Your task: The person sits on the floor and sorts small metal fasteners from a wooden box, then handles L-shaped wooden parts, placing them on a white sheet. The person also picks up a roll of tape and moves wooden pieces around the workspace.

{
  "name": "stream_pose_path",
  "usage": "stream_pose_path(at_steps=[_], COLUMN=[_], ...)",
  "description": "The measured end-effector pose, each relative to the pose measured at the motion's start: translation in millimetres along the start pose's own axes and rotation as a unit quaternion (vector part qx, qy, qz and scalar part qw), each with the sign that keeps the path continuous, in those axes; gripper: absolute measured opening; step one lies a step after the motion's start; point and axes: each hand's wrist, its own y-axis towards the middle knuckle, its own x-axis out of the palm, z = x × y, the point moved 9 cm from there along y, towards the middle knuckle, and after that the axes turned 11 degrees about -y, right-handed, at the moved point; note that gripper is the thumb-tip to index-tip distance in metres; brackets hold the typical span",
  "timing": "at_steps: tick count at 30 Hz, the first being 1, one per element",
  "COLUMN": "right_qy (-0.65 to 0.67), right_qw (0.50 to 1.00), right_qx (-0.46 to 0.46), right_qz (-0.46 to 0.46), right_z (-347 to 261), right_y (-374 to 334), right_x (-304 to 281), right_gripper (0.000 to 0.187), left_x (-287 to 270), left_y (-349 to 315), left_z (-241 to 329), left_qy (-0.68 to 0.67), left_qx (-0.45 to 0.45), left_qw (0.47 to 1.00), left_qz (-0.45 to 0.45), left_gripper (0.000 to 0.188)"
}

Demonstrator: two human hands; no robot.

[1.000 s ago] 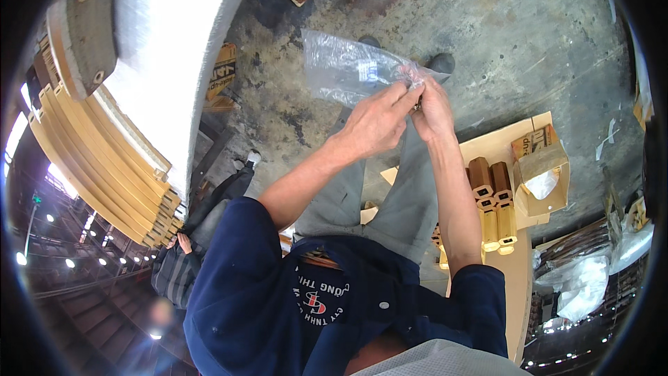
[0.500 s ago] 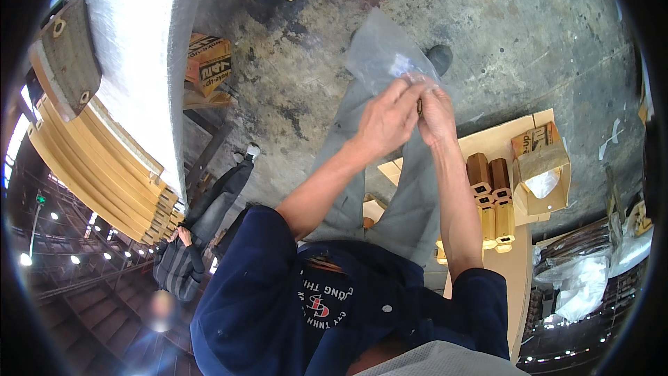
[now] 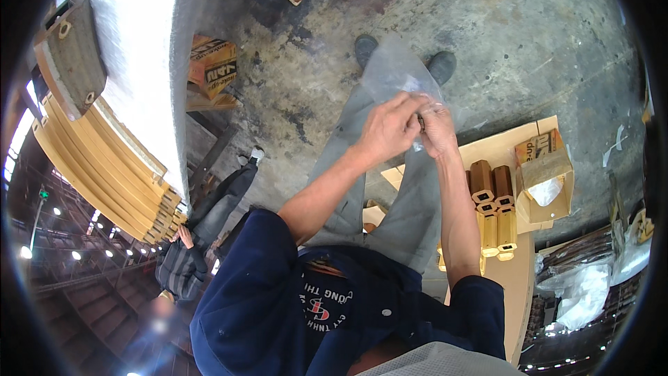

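Observation:
Both my hands meet in front of me over my grey trousers. My left hand [image 3: 387, 129] and my right hand [image 3: 440, 129] pinch the edge of a clear plastic bag [image 3: 394, 69], which hangs out over my two dark shoes. A small dark piece sits between my fingertips; what it is I cannot tell. Just right of my right forearm stand several brown and tan wooden blocks [image 3: 491, 202] on a sheet of pale board [image 3: 515, 275].
An open cardboard box [image 3: 546, 170] with white paper inside stands right of the blocks. Stacked curved wooden parts [image 3: 104, 167] lie at the left beside a white surface. An orange carton [image 3: 212, 66] sits on the concrete floor. Another person [image 3: 198, 237] stands at lower left. Crumpled plastic [image 3: 581, 292] lies at right.
The bag has swung from spread out at upper left of my hands to hanging straight ahead over my shoes. My hands stay together on its edge.

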Motion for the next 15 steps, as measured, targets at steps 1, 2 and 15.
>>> stream_pose_path(at_steps=[1,2,15], right_qy=[0.008,0.016,-0.042], right_qw=[1.000,1.000,0.994], right_qx=[0.012,0.025,0.056], right_qz=[-0.004,-0.007,-0.079], right_z=[3,5,4], right_y=[-1,-2,-6], right_x=[2,4,53], right_gripper=[0.016,0.015,0.032], left_x=[-6,-9,-61], left_y=[2,0,5], left_z=[-4,-8,-80], left_qy=[-0.002,0.004,0.033], left_qx=[-0.009,-0.014,-0.045], left_qw=[1.000,1.000,0.997], left_qz=[0.010,0.011,0.046], left_gripper=[0.036,0.036,0.040])
